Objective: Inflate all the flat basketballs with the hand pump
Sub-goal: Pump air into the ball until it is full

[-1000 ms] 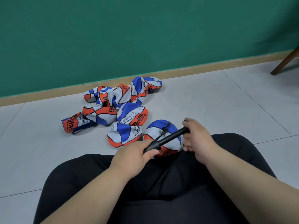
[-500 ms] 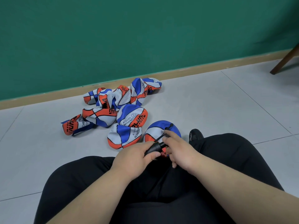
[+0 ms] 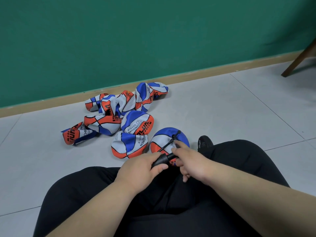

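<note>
Gripping hand pump [image 3: 161,160] barrel: left hand [image 3: 142,170]; right hand [image 3: 189,161] clasps its plunger end. Risk: hard strokes tug thin hose [image 3: 166,144], needle slips from basketball [image 3: 160,138].

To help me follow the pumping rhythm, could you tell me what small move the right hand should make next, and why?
Probably draw the right hand away from the left hand to pull the handle out for another stroke. The left grips the pump barrel, the right sits tight against it, so the plunger looks pushed in, and the hose reaches a ball that looks only partly filled.
</note>
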